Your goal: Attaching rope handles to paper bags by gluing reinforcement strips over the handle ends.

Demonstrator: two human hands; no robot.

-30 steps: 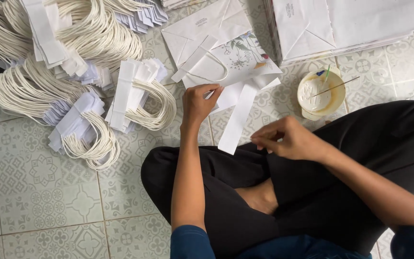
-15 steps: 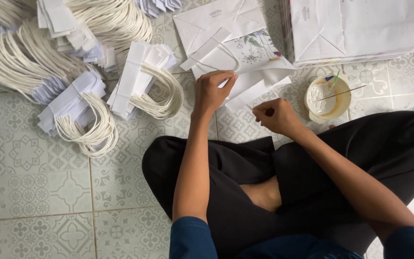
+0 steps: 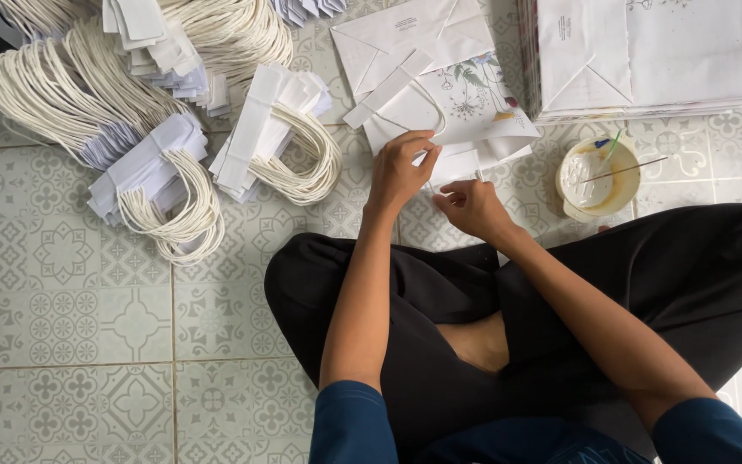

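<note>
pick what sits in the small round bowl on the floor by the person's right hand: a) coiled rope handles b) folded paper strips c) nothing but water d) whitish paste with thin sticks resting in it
d: the round bowl beside the right hand holds whitish paste, with thin sticks lying across it; the rope handles lie in bundles on the tiled floor instead.

Dark blue short sleeves (arms bare below) and loose black trousers.

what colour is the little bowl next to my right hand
Cream-yellow bowl, white paste inside; head view.
</note>
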